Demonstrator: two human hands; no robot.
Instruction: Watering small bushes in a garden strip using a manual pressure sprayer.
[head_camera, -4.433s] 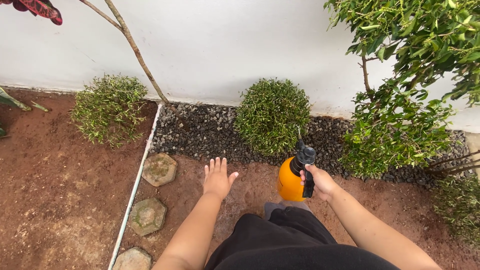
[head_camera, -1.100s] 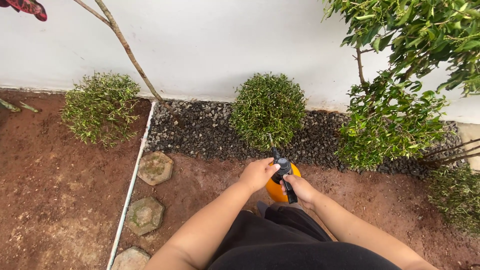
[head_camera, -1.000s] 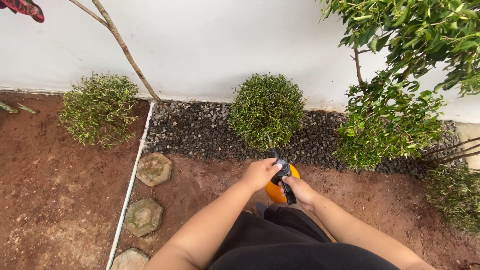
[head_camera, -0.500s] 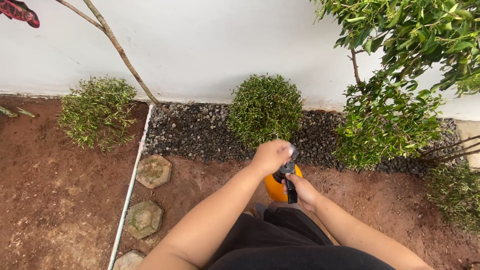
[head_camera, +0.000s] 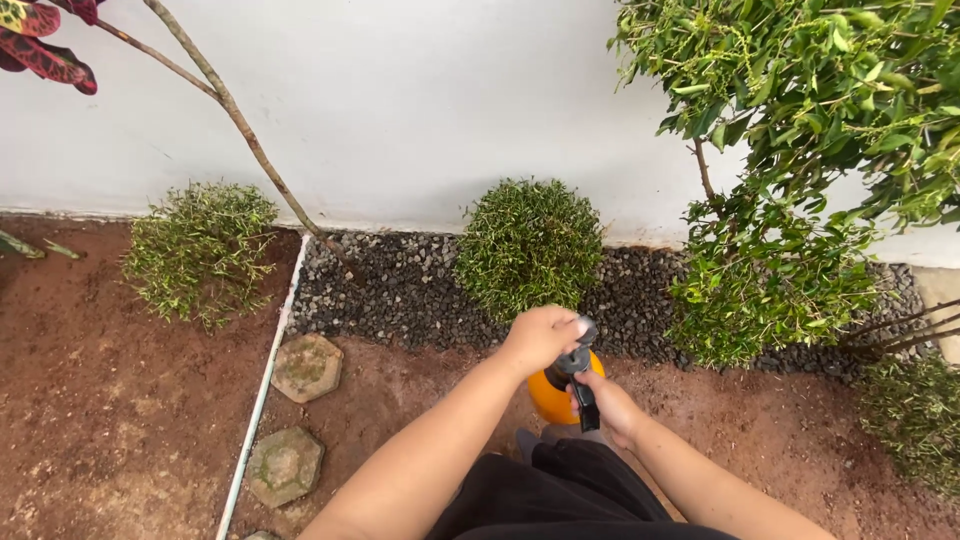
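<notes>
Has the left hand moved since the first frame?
Yes. The left hand went from the bare soil onto the orange sprayer's pump top, rightward toward the round shrub.

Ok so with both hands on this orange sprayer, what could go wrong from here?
The left hand grips the pump handle on top while the right hand steadies the orange sprayer from the side; a hard push might tip it onto the soil. Fingers close to the black trigger could set off spray or get pinched.
</notes>
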